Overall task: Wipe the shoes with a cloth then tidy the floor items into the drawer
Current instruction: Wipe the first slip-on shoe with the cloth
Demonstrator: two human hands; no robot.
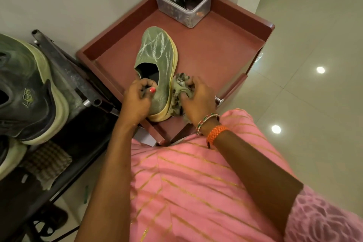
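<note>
Green knit-mesh shoe (156,61), pale yellow rubber sole, sat in the open reddish-brown drawer (225,45), toe pointing away toward the wall. Left hand (137,98) gripped the heel collar, thumb hooked over the rim. Right hand (198,100) clutched a crumpled patterned cloth (181,84) pressed against the shoe's sole edge. Drawer interior smooth, matte. Clear ribbed plastic tub (184,6) in its far corner held dark items, contents unclear. Dusty dark sneaker (25,92) on a black metal rack (64,68) to the left. Glossy pale floor tiles (314,65), plain white wall.
</note>
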